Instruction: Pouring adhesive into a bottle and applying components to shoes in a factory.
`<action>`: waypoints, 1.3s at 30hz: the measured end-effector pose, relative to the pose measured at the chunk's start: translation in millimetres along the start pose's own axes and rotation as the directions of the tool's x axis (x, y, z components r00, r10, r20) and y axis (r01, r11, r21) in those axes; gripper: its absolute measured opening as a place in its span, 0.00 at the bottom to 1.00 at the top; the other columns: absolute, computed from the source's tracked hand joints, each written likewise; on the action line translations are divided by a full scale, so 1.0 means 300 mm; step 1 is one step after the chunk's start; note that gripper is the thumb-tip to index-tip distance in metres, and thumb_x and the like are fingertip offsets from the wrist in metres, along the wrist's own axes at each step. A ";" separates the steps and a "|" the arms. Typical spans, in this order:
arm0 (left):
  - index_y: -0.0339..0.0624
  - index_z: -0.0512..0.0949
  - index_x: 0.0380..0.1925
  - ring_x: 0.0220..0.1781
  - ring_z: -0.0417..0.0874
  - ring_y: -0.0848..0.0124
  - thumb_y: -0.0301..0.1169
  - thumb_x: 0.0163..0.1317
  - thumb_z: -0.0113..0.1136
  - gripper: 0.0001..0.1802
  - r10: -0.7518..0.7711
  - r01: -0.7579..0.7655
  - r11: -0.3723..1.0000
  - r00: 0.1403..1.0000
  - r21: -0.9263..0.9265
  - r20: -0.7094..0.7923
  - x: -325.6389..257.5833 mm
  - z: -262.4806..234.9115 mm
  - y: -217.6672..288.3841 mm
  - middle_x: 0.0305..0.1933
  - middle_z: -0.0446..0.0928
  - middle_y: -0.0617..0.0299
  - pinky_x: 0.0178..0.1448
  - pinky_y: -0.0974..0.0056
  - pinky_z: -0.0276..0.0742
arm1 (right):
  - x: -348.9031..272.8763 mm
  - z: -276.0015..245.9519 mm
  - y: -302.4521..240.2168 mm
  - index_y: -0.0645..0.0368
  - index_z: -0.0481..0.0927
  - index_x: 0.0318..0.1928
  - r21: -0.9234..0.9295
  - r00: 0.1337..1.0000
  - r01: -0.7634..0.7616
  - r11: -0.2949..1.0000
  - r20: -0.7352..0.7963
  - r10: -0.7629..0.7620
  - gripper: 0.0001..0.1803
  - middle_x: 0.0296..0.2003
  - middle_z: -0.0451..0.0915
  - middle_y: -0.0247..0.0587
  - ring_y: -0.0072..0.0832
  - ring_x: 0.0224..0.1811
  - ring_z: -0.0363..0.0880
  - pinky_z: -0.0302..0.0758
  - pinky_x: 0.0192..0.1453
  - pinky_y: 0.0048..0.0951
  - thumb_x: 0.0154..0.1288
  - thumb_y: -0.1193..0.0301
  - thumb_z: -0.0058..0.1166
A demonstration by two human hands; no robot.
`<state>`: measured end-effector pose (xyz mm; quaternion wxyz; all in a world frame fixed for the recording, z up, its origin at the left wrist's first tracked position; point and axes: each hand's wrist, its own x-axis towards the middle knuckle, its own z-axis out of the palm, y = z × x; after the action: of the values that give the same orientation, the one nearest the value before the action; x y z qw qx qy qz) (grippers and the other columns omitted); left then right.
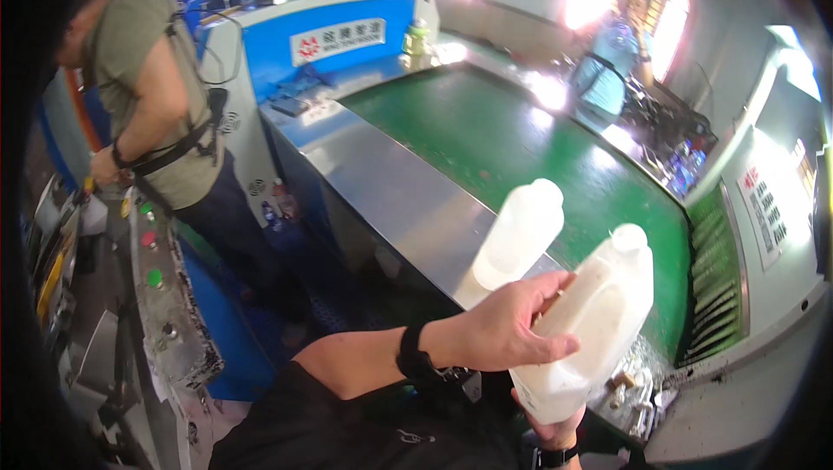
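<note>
A white, translucent plastic jug [599, 322] is held tilted in front of me, its neck pointing up and to the right. My left hand [516, 322] grips its left side, thumb on the near face and fingers partly hidden behind it. Under the base, my right hand [555, 429] clasps the jug's lower end; most of its fingers are out of sight. A second white plastic jug [521, 234] stands on the metal ledge [390, 179], just beyond my left hand and touched by neither hand.
A green conveyor belt [486, 123] runs beyond the ledge. Small scraps [638, 392] lie at lower right. One person [143, 79] works at left beside a panel with coloured buttons [152, 240]; another person [607, 62] is across the belt. A green bottle [416, 39] stands at the far end.
</note>
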<state>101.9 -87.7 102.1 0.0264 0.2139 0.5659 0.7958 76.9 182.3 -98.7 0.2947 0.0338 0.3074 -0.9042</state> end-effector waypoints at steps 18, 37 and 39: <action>0.34 0.59 0.60 0.46 0.74 0.72 0.30 0.60 0.58 0.30 0.020 -0.025 0.994 0.999 -0.107 -0.042 0.147 -0.073 -0.110 0.39 0.76 0.60 0.61 0.60 0.68 | -0.066 0.196 -0.407 0.54 0.53 0.78 -0.266 0.952 0.288 0.920 -0.028 -0.306 0.42 0.75 0.60 0.45 0.49 0.75 0.61 0.60 0.76 0.58 0.76 0.39 0.31; 0.37 0.57 0.63 0.47 0.71 0.73 0.29 0.65 0.58 0.30 0.005 -0.033 0.959 0.995 -0.283 -0.098 0.147 -0.174 -0.169 0.45 0.72 0.62 0.57 0.62 0.68 | 0.042 0.343 -0.580 0.51 0.49 0.79 -0.482 0.938 0.318 0.817 0.034 -0.346 0.49 0.76 0.56 0.45 0.47 0.76 0.58 0.60 0.76 0.57 0.72 0.30 0.29; 0.37 0.57 0.63 0.49 0.71 0.73 0.30 0.66 0.58 0.30 0.007 -0.034 0.952 0.996 -0.304 -0.090 0.147 -0.176 -0.178 0.46 0.71 0.61 0.58 0.62 0.68 | 0.035 0.357 -0.589 0.52 0.49 0.79 -0.482 0.939 0.321 0.816 0.051 -0.339 0.49 0.76 0.56 0.46 0.47 0.76 0.59 0.60 0.76 0.56 0.71 0.30 0.29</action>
<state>31.9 -103.1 53.0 0.0260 0.1779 0.4344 0.8826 -16.9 227.9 80.1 0.1269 -0.0778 0.5297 -0.8350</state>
